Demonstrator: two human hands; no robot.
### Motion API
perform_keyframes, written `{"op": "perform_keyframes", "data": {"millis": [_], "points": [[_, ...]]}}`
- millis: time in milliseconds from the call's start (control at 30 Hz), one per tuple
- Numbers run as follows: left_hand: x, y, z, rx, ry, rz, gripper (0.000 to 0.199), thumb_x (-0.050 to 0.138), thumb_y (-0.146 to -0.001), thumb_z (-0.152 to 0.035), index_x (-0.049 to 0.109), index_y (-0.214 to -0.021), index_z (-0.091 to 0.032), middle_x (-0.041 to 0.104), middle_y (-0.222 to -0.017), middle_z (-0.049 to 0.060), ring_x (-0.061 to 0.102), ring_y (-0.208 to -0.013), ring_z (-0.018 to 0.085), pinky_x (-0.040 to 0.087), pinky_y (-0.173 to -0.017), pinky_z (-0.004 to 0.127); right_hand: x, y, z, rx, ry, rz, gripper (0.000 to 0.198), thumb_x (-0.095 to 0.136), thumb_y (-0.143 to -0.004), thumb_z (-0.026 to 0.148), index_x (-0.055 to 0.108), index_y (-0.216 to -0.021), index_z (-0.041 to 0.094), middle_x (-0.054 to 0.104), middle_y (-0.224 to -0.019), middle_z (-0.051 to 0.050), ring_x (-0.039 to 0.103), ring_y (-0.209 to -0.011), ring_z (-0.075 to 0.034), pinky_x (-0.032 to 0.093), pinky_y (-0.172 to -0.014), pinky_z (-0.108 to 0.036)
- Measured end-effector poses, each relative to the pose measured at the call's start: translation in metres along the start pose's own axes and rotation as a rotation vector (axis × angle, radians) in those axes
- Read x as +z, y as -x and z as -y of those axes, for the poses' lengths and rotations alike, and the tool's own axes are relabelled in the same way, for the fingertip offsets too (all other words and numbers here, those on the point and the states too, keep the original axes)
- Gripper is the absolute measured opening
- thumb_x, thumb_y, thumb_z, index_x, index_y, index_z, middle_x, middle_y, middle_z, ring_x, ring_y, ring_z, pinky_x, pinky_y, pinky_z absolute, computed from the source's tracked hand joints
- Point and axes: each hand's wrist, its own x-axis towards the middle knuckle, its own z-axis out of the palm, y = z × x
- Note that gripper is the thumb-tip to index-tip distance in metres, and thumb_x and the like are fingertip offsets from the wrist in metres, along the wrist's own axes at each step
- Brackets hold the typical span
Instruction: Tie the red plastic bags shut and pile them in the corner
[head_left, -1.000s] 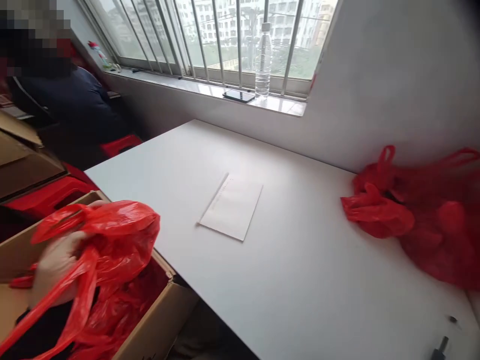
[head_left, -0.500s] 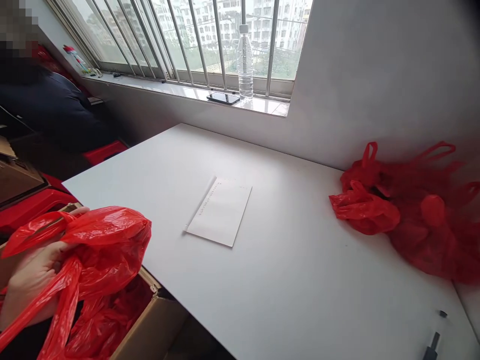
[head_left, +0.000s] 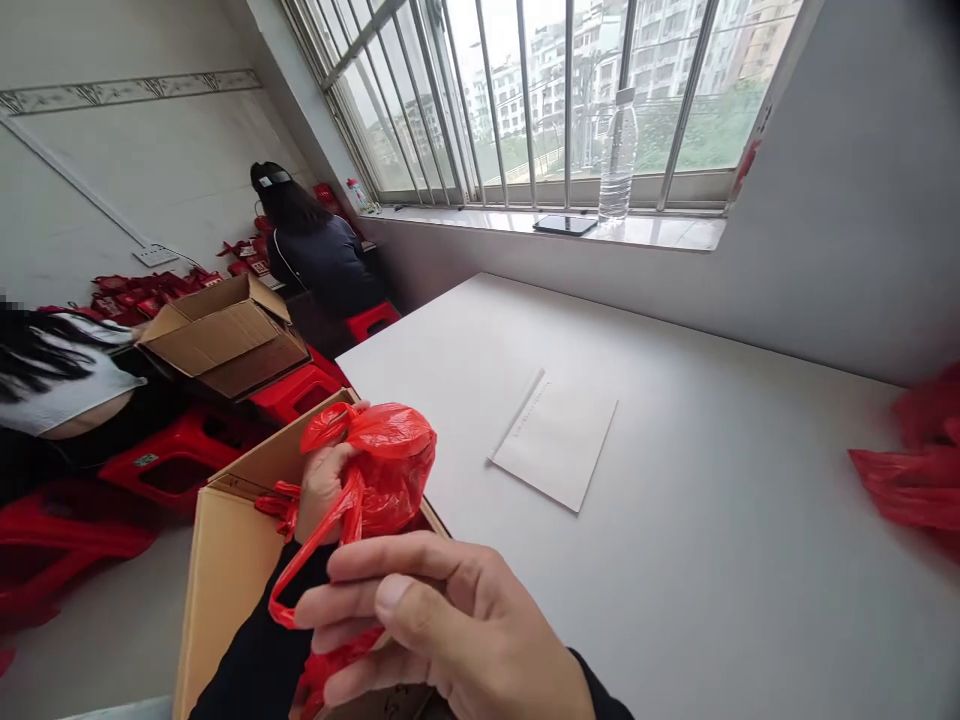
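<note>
A knotted red plastic bag [head_left: 394, 465] is gripped in my left hand [head_left: 322, 485], its loose handles hanging down. This hand is above an open cardboard box [head_left: 199, 590] with more red bags inside. In the foreground, nearer the camera, my right hand [head_left: 457, 630] has its fingers stretched out and apart, with nothing visible in it. Its fingertips overlap the hanging handle of the bag; I cannot tell whether they touch. Part of the box is hidden behind my right hand.
A white table [head_left: 675, 580] bears a spiral notebook [head_left: 559, 440]. More red bags [head_left: 919, 470] lie at its right end. On the windowsill are a phone [head_left: 566, 225] and a water bottle [head_left: 618, 160]. Two people sit at left by another cardboard box [head_left: 217, 340] and red stools [head_left: 172, 455].
The view has swung left, so the table and notebook appear farther right. My right hand has come into view beside the bag. My left hand still holds the red bag.
</note>
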Motion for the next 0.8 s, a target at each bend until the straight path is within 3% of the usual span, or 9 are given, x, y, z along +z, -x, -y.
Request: {"op": "perform_keyframes", "data": {"millis": [167, 467, 567, 667, 800], "points": [[-0.001, 0.002, 0.003, -0.021, 0.055, 0.013, 0.074, 0.079, -0.065, -0.03, 0.057, -0.135, -0.024, 0.078, -0.107, 0.001, 0.071, -0.106, 0.027, 0.056, -0.096, 0.033, -0.012, -0.001, 0.017, 0.0, -0.043, 0.007, 0.039, 0.076, -0.084, 0.038, 0.073, -0.112, 0.011, 0.074, -0.106, -0.015, 0.07, -0.091, -0.018, 0.057, -0.077, -0.027], [-0.001, 0.001, 0.005, -0.013, 0.055, 0.025, 0.055, 0.076, -0.068, -0.029, 0.065, -0.121, -0.022, 0.077, -0.106, 0.001, 0.07, -0.105, 0.024, 0.055, -0.095, 0.032, -0.011, 0.002, 0.019, 0.004, -0.026, -0.001, 0.037, 0.076, -0.084, 0.036, 0.072, -0.112, 0.012, 0.074, -0.105, -0.014, 0.069, -0.092, -0.019, 0.057, -0.079, -0.029], [-0.004, -0.002, 0.009, 0.012, 0.038, 0.006, 0.047, 0.072, -0.073, -0.027, 0.066, -0.119, -0.021, 0.076, -0.107, 0.001, 0.069, -0.102, 0.022, 0.054, -0.092, 0.031, -0.012, 0.006, 0.028, 0.006, 0.003, -0.03, 0.032, 0.073, -0.087, 0.04, 0.073, -0.104, 0.013, 0.074, -0.091, -0.009, 0.068, -0.08, -0.014, 0.056, -0.076, -0.027], [-0.023, -0.01, 0.02, 0.064, -0.001, -0.083, 0.044, 0.068, -0.074, -0.023, 0.065, -0.118, -0.019, 0.075, -0.102, 0.0, 0.069, -0.096, 0.019, 0.053, -0.089, 0.029, -0.017, 0.012, 0.038, -0.037, 0.046, -0.081, 0.03, 0.07, -0.089, 0.046, 0.072, -0.088, 0.016, 0.069, -0.069, -0.002, 0.061, -0.062, -0.01, 0.053, -0.065, -0.021], [-0.073, -0.026, 0.046, 0.082, -0.104, -0.277, 0.035, 0.065, -0.079, -0.017, 0.064, -0.114, -0.017, 0.072, -0.095, -0.001, 0.068, -0.087, 0.016, 0.053, -0.085, 0.029, -0.024, 0.016, 0.053, -0.123, 0.099, -0.178, 0.028, 0.072, -0.086, 0.045, 0.07, -0.082, 0.018, 0.061, -0.059, 0.002, 0.053, -0.057, -0.008, 0.049, -0.059, -0.019]]}}
